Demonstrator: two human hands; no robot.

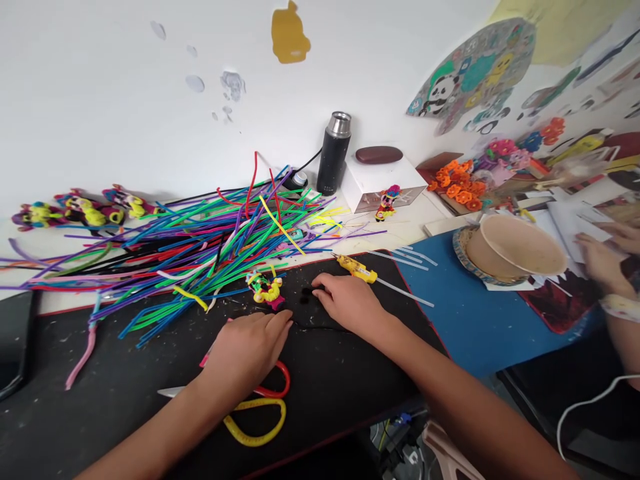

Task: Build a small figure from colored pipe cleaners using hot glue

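Low over the black mat [345,387], my left hand [250,343] is closed, its thumb and fingers pressed together near the end of a thin black stem [323,327]. My right hand [345,300] is curled beside small black fuzzy pieces [305,295]; what its fingertips hold, if anything, is too small to make out. A small yellow, green and magenta figure [267,291] lies just beyond my left hand. Scissors [257,423] with red and yellow handles lie partly under my left wrist. A yellow glue gun or cutter [356,268] rests beyond my right hand.
Colourful pipe cleaners [215,247] are heaped at the back left. Behind stand a black flask [334,157] and a white box [383,177]. More figures [90,212] lie far left. To the right are clear sticks [405,291], a round tub [523,247] and another person's hands [603,257].
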